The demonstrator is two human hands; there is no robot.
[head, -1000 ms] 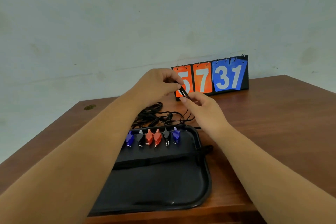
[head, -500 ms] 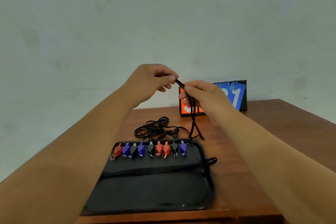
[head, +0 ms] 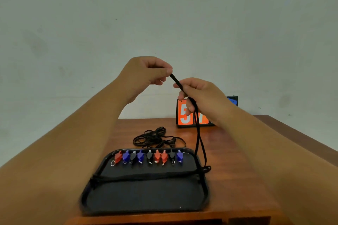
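Wooden table (head: 247, 151), bearing open black case (head: 146, 193) with coloured clips (head: 157, 156). Left hand (head: 146, 73) and right hand (head: 203, 95), raised above it, both pinch one black cord (head: 176, 82), its tail hanging beside the case. Step: straightening the cord; next likely needs the right fingers sliding downward.

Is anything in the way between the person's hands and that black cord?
Nothing visible. The left hand pinches the top end of the cord, and the right hand grips it just below. The rest hangs down past the right edge of the open case.
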